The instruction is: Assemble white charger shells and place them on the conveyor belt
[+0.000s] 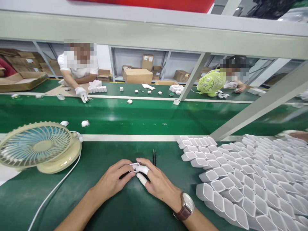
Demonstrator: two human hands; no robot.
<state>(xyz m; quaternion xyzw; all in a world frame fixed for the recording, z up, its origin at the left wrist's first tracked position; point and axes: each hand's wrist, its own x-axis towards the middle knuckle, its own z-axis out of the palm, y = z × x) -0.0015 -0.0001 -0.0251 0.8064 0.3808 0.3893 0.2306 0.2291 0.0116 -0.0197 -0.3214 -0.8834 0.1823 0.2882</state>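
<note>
Over the green bench, a small white plastic housing (134,165) is held between the fingertips of both hands. My left hand (115,179) pinches it from the left, fingers curled round its edge. My right hand (158,181) closes on its right side; white finger cots cover the thumb and index finger, and a watch (188,202) sits on that wrist. Part of the housing is hidden behind the fingers. Just beyond the right hand lie black tweezers (154,156) on the bench.
Rows of white hollow cases (235,183) crowd the right side. A cream fan (43,146) with a white cable stands at left. Beyond runs a green conveyor (149,115) carrying small white parts (85,123). A slanted post (260,104) rises at right. Two people work opposite.
</note>
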